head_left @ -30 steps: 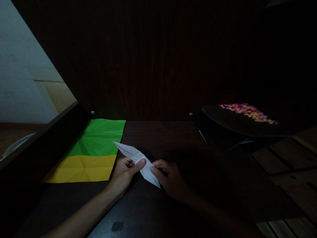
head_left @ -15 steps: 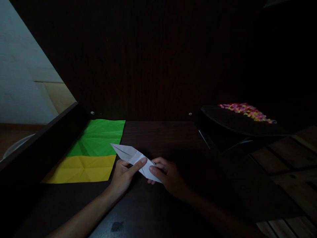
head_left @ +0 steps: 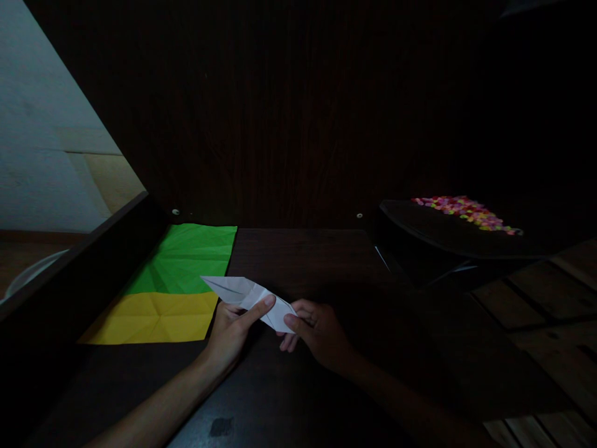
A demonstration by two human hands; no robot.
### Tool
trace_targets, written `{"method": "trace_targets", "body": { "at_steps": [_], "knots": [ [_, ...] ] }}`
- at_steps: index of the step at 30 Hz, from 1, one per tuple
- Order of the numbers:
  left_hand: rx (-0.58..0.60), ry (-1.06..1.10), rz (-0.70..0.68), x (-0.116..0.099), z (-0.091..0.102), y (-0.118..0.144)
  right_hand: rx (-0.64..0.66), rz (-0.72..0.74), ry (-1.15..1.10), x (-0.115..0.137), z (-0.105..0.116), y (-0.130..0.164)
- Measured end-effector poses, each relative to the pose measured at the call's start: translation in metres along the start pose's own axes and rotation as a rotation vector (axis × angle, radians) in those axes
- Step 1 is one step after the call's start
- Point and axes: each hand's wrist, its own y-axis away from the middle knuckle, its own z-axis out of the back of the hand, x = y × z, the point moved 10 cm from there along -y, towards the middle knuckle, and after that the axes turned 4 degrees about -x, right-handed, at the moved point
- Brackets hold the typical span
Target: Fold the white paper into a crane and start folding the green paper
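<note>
A folded white paper (head_left: 254, 297) with a pointed left end is held between both hands, above the dark wooden table (head_left: 298, 258). My left hand (head_left: 233, 326) grips its lower middle, thumb pressed on the upper face. At its right end, my right hand (head_left: 319, 326) pinches the paper between thumb and fingers. Part of the left fingers is hidden behind the paper. Left of the hands lie a creased green paper (head_left: 186, 258) and a creased yellow paper (head_left: 153, 317), edge against edge.
A dark upright panel (head_left: 280, 112) rises behind the table, and a raised edge board (head_left: 79, 242) borders its left. On the right, a cluster of small pink, red and yellow pieces (head_left: 466, 211) rests on a dark surface. Wooden slats (head_left: 527, 298) show at the lower right.
The white paper's pointed end has tipped slightly down and left. Its lower right tip, which stuck out past the right thumb, no longer shows there. The right hand has shifted slightly.
</note>
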Motion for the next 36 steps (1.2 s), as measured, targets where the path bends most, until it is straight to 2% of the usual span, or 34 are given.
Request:
{"method": "trace_targets", "body": {
  "at_steps": [3, 9, 15, 21, 28, 36],
  "knots": [
    [-0.01, 0.03, 0.015, 0.001, 0.0, -0.001, 0.013, -0.011, -0.029, -0.002, -0.001, 0.0],
    [-0.109, 0.101, 0.063, 0.004, 0.008, -0.004, 0.018, -0.023, -0.025, 0.0, 0.0, -0.001],
    [-0.13, 0.193, 0.132, 0.01, 0.008, -0.004, 0.051, -0.015, -0.078, 0.0, -0.002, -0.001],
    [-0.116, 0.239, 0.192, 0.015, 0.006, -0.004, 0.077, 0.013, -0.122, 0.005, -0.004, -0.001],
    [-0.075, 0.129, 0.139, 0.011, 0.008, -0.005, 0.116, 0.056, -0.074, 0.009, -0.007, 0.003],
    [0.041, 0.052, 0.112, 0.008, -0.007, 0.0, 0.153, 0.074, -0.033, 0.013, -0.011, 0.005]
  ]
}}
